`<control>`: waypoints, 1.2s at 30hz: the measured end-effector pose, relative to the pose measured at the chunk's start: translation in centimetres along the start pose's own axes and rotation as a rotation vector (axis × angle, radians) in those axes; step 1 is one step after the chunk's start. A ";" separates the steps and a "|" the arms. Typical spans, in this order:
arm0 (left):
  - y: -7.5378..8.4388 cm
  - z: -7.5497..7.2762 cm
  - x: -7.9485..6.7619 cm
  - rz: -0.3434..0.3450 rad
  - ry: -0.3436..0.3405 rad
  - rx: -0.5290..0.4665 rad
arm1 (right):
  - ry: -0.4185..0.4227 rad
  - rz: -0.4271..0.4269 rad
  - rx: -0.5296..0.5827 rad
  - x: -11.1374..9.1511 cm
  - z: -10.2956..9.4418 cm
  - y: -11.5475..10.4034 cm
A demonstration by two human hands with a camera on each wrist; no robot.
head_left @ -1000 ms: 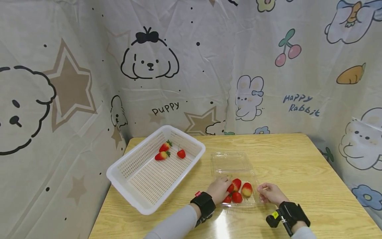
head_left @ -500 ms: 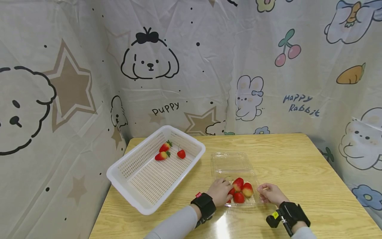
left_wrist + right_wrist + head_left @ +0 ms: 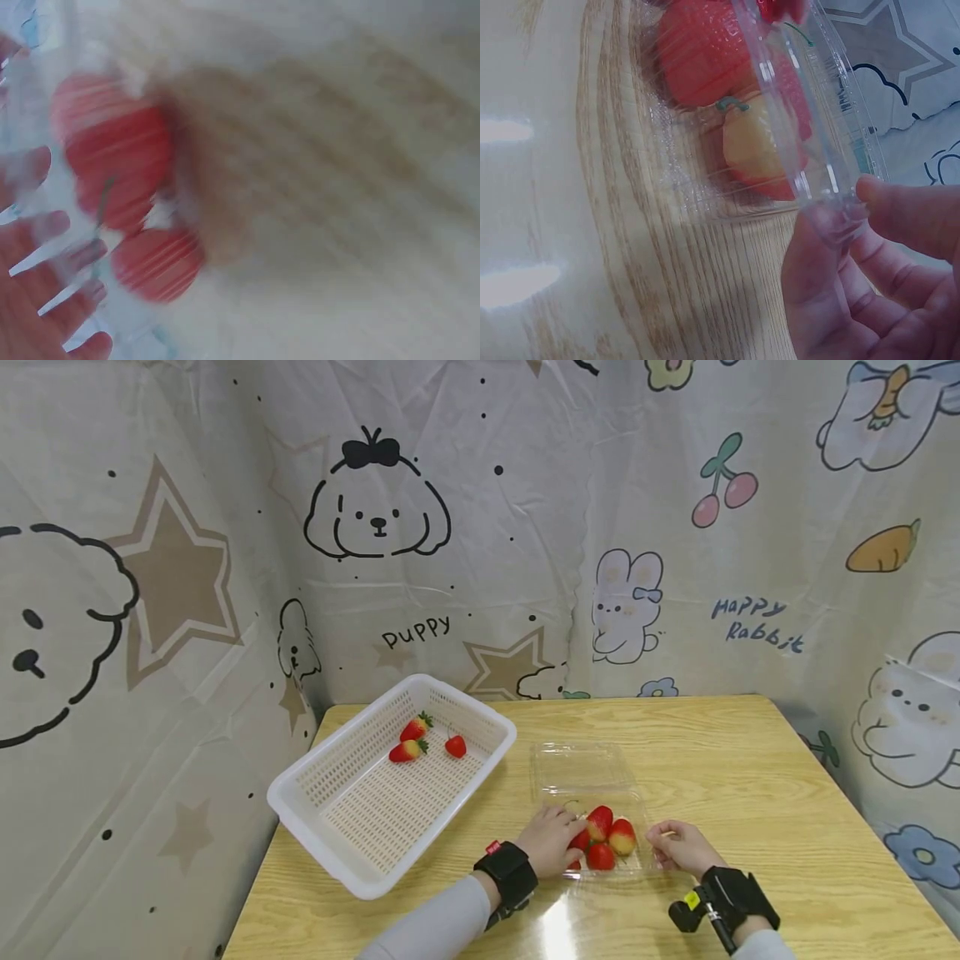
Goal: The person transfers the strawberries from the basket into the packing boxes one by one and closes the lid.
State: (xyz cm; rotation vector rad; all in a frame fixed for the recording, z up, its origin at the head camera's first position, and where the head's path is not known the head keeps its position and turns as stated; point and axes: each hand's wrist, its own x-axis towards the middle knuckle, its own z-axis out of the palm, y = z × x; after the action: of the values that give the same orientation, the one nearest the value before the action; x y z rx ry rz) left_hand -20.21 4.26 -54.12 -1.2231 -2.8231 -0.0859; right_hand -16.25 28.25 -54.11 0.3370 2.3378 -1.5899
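Note:
A clear plastic clamshell box (image 3: 633,870) lies on the table with its lid (image 3: 577,768) folded back. Inside are several red fruits, among them a red-and-yellow one (image 3: 622,837) and a round red one (image 3: 601,857). My left hand (image 3: 551,842) is over the box's left side, fingertips at the fruit. In the blurred left wrist view its fingers (image 3: 52,262) are spread beside a red fruit (image 3: 159,264) and a thin green stem (image 3: 105,202). At the box's right edge, my right hand (image 3: 682,846) pinches the clear rim (image 3: 838,225) between thumb and fingers.
A white slotted basket (image 3: 318,850) stands to the left, holding two leafy strawberries (image 3: 407,752) and a red cherry-like fruit (image 3: 455,746). Behind the wooden table (image 3: 720,752) hangs a printed curtain (image 3: 420,593).
The fruits in the box have shifted slightly right beside my left hand. My left wrist has drifted a little left in the last half second. The right hand keeps its pinch in place.

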 end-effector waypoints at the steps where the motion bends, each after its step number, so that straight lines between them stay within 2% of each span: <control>1: -0.3 -0.3 0.1 -0.001 0.015 -0.015 | -0.006 -0.008 -0.004 0.0 0.0 0.0; 3: -1.0 -1.4 0.3 -0.013 0.058 -0.050 | -0.002 -0.007 -0.004 0.0 0.0 -0.1; 6: -2.5 -3.9 0.8 -0.050 0.131 -0.096 | -0.003 -0.009 -0.008 0.1 -0.1 -0.1; 13: -7.6 -10.1 1.3 -0.132 0.275 -0.116 | -0.005 -0.005 -0.014 0.3 -0.4 0.0; 17: -10.7 -11.6 1.2 -0.190 0.290 -0.116 | -0.013 0.002 -0.011 0.3 -0.5 0.1; 22: -14.4 -11.2 1.2 -0.278 0.241 -0.159 | -0.015 0.009 -0.004 0.3 -0.5 0.2; 28: -18.6 -8.4 0.9 -0.374 0.157 -0.218 | -0.030 0.012 0.012 0.3 -0.5 0.3; 32: -20.0 -6.9 0.4 -0.408 0.085 -0.318 | -0.030 0.008 0.019 0.3 -0.5 0.3; 36: -20.5 -6.1 0.0 -0.408 0.001 -0.361 | -0.031 0.006 0.025 0.4 -0.4 0.2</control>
State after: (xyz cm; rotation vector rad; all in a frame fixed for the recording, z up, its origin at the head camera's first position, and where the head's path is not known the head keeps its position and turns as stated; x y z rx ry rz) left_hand -34.96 -10.24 -48.56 -0.6584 -3.0998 -0.6376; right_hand -16.63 28.74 -54.32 0.3222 2.2935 -1.6111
